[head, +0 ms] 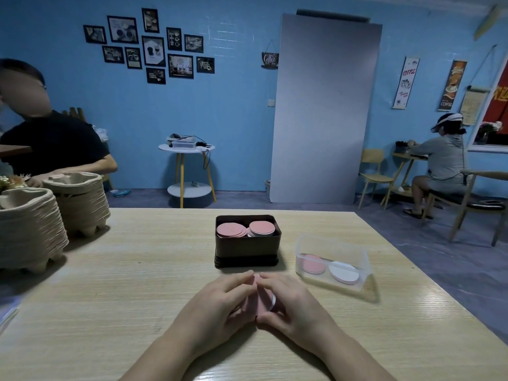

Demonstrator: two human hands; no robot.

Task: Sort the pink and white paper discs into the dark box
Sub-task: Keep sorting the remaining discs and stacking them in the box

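Two hands, the left hand and the right hand, share one small stack of discs low over the desk, just short of the dark box straight ahead of the fingertips. Done well, I judge, the step means thumbing off a single disc, checking its colour, and laying it flat in the matching side of the box. Both hands are curled round the stack, fingertips nearly meeting over it. More discs sit in a clear tub ahead and to the right of the right hand.

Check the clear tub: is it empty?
No, the clear tub holds pink discs and white discs.
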